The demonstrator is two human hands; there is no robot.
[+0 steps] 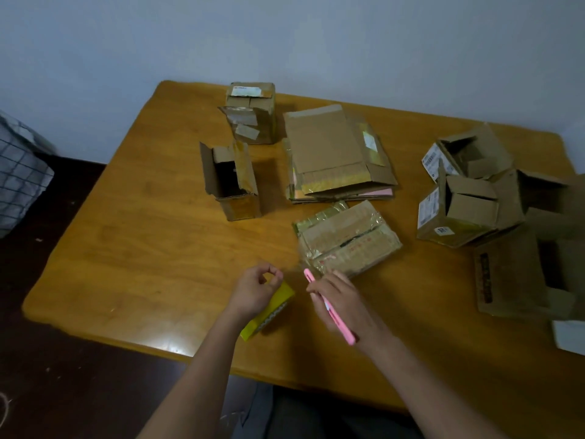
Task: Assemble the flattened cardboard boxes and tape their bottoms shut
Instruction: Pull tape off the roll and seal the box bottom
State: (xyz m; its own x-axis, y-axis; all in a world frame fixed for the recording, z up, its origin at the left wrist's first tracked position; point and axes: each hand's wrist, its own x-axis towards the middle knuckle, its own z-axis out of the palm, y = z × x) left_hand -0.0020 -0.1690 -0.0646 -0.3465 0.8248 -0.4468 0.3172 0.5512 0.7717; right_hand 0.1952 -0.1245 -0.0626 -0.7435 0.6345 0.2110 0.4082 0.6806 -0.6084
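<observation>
Gripping a pink cutter (pixel 329 307) in your right hand (pixel 340 301), you are holding its tip just beside the taped box (pixel 348 237) at mid-frame on the tabletop (pixel 142 248). Your left hand (pixel 256 291) is pinching thumb to fingertips over a yellow tape roll (pixel 269 312); whether it is holding anything, I cannot tell. Flattened boxes (pixel 335 153) are lying above, near the centre.

A plain room in a home, it seems: a wooden surface (pixel 142 248) stands against a bare pale wall (pixel 316 42) on a dark floor (pixel 63 391), with checked bedding (pixel 19 172) at the left edge and worn, taped cardboard boxes (pixel 338 153) lying about
</observation>
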